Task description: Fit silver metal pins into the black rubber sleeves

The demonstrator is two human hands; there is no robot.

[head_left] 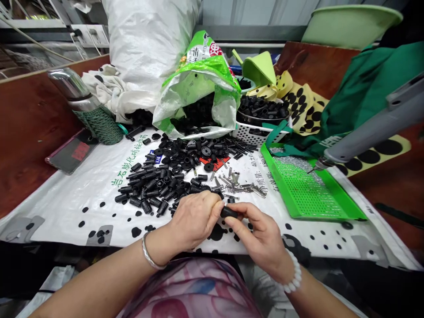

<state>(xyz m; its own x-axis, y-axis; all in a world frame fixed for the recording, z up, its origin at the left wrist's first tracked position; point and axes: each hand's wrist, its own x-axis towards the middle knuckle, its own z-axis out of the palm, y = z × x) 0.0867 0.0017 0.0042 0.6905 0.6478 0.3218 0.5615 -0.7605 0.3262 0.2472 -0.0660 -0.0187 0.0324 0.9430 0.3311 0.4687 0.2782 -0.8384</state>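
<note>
Both my hands meet at the near edge of the table. My left hand (194, 218) is closed in a pinch, its fingertips on the left end of a small black plastic part (229, 212). My right hand (256, 232) grips the same part from the right and below. Just beyond my hands lies a heap of several black tubes and round caps (165, 174). A scatter of small metal pieces (236, 182) lies to the right of that heap. A silver bangle is on my left wrist, a white bead bracelet on my right.
A green perforated tray (309, 190) sits at right, with a grey power screwdriver (367, 132) hanging over it. A white basket (255, 130) of black parts and a green-white bag (198, 84) stand behind the heap. A steel flask (84, 104) and a phone (71, 150) lie left.
</note>
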